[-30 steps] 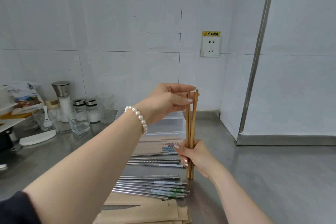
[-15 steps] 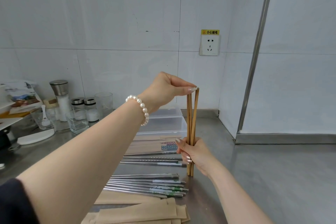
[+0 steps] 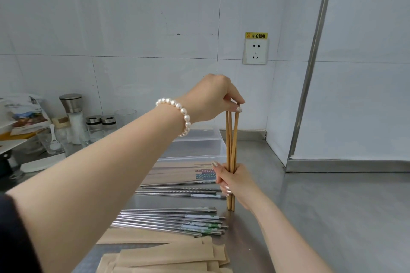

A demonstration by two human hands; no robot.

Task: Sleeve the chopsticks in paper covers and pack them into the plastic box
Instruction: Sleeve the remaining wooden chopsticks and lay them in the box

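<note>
Wooden chopsticks [image 3: 231, 139] in both hands' grip

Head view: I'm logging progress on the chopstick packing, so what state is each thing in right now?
Wooden chopsticks: upright, tips on the counter, unsleeved.
Left hand: pinches their top ends.
Right hand: grips them low down.
Metal chopsticks: lying loose, unsleeved.
Paper covers: lying flat at the near edge.
Plastic box: on the counter behind; contents cannot be told.
Counter: bears all of these.
</note>
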